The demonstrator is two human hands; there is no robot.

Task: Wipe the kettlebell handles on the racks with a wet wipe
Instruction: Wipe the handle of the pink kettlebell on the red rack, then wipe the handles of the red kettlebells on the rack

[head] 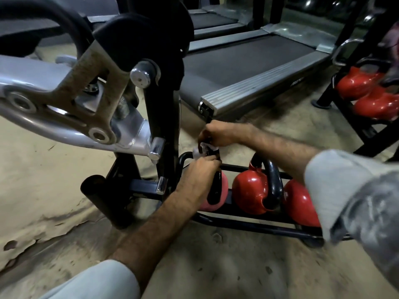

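Ribbed grey treadmill (248,67) deck across the top, belt matte and dark, far end cut off. Silver machine arm (54,100) at left, smooth metal with round bolts. Low black tube rack (248,225) on worn, flaking floor (54,201), right end hidden by a grey sleeve. Glossy red kettlebell (250,190) in the middle, curved black handle upright; paler pink kettlebell (216,193) at the rack's left end (mostly covered). Left hand (198,175) closed around the pink one's black handle. Right hand (222,134) just above, fingers pinching a crumpled white wipe (203,148) against the handle top, wipe edges blurred.
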